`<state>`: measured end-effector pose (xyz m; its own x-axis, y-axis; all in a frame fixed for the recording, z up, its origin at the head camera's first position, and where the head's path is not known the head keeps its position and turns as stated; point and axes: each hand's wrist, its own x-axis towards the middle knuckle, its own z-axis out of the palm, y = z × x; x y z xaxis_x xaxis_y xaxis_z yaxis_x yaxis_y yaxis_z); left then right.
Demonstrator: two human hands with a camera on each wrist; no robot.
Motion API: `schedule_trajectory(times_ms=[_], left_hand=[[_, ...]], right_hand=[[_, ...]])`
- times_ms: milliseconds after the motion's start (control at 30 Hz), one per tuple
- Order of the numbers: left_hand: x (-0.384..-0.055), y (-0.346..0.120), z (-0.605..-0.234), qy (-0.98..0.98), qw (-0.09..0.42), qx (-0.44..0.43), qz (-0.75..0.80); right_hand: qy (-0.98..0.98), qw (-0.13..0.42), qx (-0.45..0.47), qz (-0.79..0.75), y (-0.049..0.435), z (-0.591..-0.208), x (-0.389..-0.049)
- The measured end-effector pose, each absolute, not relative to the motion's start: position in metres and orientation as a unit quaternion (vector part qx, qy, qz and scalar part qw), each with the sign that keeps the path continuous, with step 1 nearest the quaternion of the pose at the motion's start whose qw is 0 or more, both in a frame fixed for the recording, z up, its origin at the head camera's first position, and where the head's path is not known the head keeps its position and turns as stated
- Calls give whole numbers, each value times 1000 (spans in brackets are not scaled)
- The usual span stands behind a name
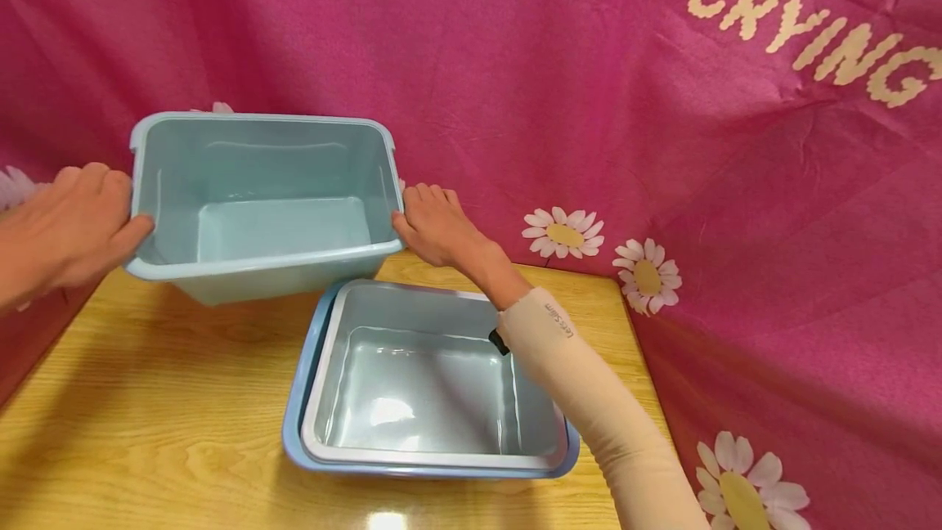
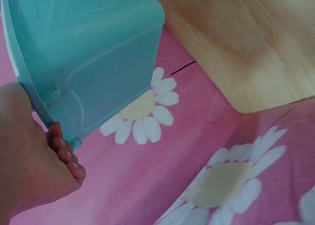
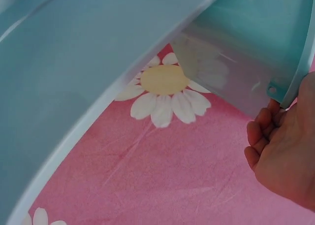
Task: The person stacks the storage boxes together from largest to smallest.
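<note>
A light blue-green plastic bin (image 1: 287,223) is held up over the back left of the table, its open top tilted toward me. My left hand (image 1: 91,223) grips its left rim, thumb over the edge; in the left wrist view the fingers (image 2: 64,151) curl beneath that rim. On the opposite short side my right hand (image 1: 434,223) grips the rim the same way, and the right wrist view shows its fingers (image 3: 256,136) curled under the edge. Below and to the right, a grey bin with a pale rim (image 1: 316,432) sits nested inside a blue bin (image 1: 294,424) on the table.
The wooden table (image 1: 147,432) meets a pink cloth (image 1: 478,64) with white daisies at its back and sides. My right forearm in a pale sleeve (image 1: 589,399) crosses over the nested bins' right side. A small black item (image 1: 499,342) shows beside that sleeve.
</note>
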<state>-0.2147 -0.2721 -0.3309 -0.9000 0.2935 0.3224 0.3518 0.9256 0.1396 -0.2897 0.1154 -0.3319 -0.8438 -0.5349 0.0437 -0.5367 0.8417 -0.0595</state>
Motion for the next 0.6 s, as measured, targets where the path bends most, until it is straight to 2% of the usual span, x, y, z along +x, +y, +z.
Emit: schedule_trajectory(times_ms=[233, 600], left_hand=[[-217, -266, -317, -977, 125, -156, -79], [-219, -255, -304, -966, 150, -194, -78]], right_hand=[[-957, 16, 280, 67, 126, -328, -283], [-957, 37, 274, 88, 146, -312, -269]])
